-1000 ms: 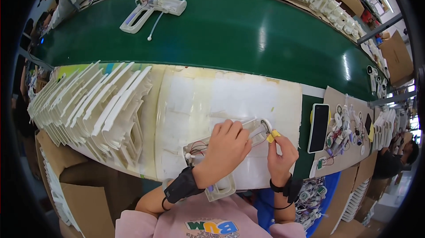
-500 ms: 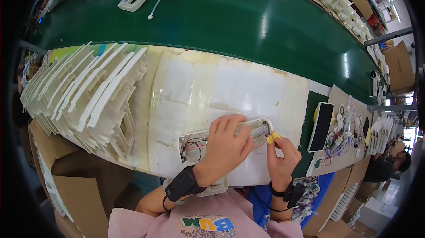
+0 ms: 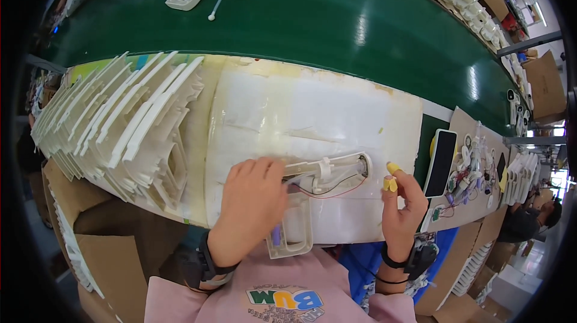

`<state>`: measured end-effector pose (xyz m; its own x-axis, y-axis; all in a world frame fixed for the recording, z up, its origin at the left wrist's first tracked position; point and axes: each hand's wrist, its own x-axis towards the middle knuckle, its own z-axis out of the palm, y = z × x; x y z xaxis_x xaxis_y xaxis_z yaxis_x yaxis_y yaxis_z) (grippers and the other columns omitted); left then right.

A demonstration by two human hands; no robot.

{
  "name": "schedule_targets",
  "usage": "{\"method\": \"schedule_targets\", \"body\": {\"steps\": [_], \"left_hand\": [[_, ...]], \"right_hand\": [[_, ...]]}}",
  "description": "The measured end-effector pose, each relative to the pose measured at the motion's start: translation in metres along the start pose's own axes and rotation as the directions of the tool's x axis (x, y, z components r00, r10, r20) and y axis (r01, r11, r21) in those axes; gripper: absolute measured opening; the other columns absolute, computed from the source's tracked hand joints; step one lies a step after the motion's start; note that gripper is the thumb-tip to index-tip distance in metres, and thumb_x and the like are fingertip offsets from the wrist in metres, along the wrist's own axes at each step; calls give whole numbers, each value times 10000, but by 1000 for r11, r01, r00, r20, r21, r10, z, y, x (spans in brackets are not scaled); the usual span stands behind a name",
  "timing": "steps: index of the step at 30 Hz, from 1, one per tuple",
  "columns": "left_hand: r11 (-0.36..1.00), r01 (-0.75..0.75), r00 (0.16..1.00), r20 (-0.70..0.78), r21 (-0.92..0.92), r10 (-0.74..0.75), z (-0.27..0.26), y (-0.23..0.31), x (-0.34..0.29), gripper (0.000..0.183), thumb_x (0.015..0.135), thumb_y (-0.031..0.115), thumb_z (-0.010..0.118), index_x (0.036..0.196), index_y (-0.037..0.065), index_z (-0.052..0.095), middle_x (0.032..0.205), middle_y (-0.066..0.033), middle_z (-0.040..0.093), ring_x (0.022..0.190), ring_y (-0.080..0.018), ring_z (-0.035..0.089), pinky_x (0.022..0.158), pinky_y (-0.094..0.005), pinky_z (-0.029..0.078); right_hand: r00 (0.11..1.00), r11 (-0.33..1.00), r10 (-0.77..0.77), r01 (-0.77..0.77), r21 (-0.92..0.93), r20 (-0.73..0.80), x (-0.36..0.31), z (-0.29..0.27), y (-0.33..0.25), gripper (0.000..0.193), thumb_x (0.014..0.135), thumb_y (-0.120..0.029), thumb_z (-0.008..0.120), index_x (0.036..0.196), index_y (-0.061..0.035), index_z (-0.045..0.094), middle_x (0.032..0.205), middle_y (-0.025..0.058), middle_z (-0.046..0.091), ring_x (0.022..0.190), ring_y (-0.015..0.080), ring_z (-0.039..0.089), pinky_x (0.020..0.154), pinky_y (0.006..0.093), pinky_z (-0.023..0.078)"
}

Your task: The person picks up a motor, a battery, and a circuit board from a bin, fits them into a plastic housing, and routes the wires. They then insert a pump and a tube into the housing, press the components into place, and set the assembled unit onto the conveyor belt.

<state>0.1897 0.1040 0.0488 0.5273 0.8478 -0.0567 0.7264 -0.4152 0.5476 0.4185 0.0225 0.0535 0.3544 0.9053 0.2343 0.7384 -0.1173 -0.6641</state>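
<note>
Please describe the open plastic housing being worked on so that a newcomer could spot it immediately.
On the white foam pad before the green conveyor belt, the cream pistol-shaped plastic housing lies under the left hand. Unlike the stacked cream shells, it shows red wires inside.

The left hand point(image 3: 249, 206) covers part of the white plastic shell point(image 3: 312, 203). The small parts point(image 3: 466, 170) beside the phone point(image 3: 440, 162) are too tiny to tell.

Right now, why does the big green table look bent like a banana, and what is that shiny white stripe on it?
In the head view, the fisheye lens bends straight edges toward the rim, so the green conveyor belt only looks curved; the white stripe is glare from a light above; the corners are black because the lens picture is round; the left hand and right hand look sharp, not blurred.
</note>
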Motion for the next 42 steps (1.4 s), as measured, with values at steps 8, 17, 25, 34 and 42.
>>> {"method": "schedule_targets", "body": {"steps": [8, 17, 25, 34, 42], "left_hand": [[997, 9, 996, -88, -79, -16, -3, -17, -17, 208, 777, 77, 688, 968, 42, 613, 898, -108, 575, 857, -324, 537, 727, -395, 439], [989, -111, 990, -93, -94, 102, 2, -22, -36, 245, 728, 75, 689, 955, 78, 598, 947, -96, 527, 910, -290, 491, 762, -389, 382], [977, -142, 983, -142, -159, 120, 14, -33, -30, 227, 760, 81, 672, 977, 81, 607, 985, -61, 558, 916, -264, 499, 787, -380, 372], [944, -324, 930, -200, -55, 308, 23, -24, -17, 217, 749, 71, 709, 940, 74, 606, 921, -70, 560, 859, -255, 532, 770, -362, 388], [969, -237, 968, -100, -74, 229, 32, -3, -8, 302, 745, 76, 732, 1001, 43, 575, 925, -90, 583, 792, -269, 611, 647, -353, 500]], "right_hand": [[803, 957, -253, 288, 20, 539, 13, 56, -46, 192, 801, -34, 597, 985, -39, 649, 646, 134, 635, 546, 312, 616, 512, 400, 480], [639, 855, -290, 507, -107, 712, 31, 58, -54, 180, 798, -123, 601, 965, -59, 623, 642, 154, 634, 584, 344, 633, 526, 436, 485], [705, 372, 136, -688, 623, 696, 35, 14, -26, 141, 912, -143, 559, 919, -2, 568, 651, 147, 620, 515, 200, 600, 452, 265, 470], [719, 362, 196, -685, 632, 667, 7, 10, 25, 204, 929, -120, 565, 1099, -55, 473, 623, 92, 586, 440, 142, 527, 383, 233, 398], [707, 242, 254, -707, 664, 660, 0, 9, 20, 447, 946, -120, 526, 1367, -25, 414, 671, 96, 599, 436, 137, 522, 392, 224, 395]]}}
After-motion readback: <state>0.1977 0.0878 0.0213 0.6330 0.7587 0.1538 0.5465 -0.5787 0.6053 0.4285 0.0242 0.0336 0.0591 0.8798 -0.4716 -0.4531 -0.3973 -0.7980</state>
